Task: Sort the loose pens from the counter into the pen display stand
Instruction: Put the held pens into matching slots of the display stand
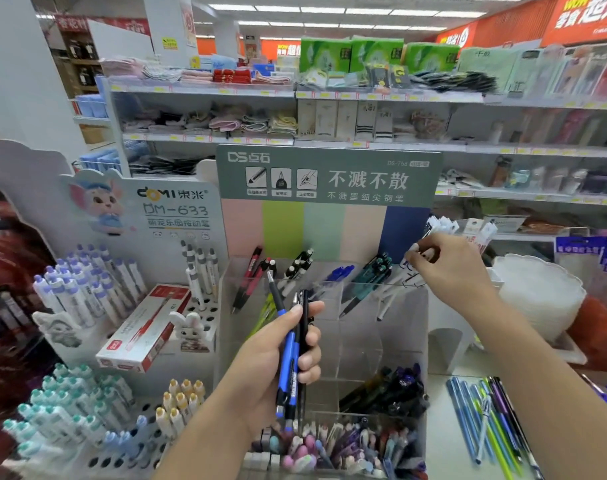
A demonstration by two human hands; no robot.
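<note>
A clear acrylic pen display stand (392, 341) with stepped compartments stands in front of me under a green header card. My left hand (281, 365) grips a bunch of blue and black pens (290, 355), held upright over the stand's front left. My right hand (447, 268) reaches to the top right compartment, its fingertips pinched on a white pen (407, 268) there. The back row holds red, black-and-white, blue and teal pens. Loose pens (485, 420) in blue, green and purple lie on the counter at the lower right.
A white peg-hole stand (115, 459) with purple, teal and yellow capped pens fills the left. A red-and-white pen box (146, 327) lies on it. Stacked white plates (537, 289) sit at the right. Store shelves rise behind.
</note>
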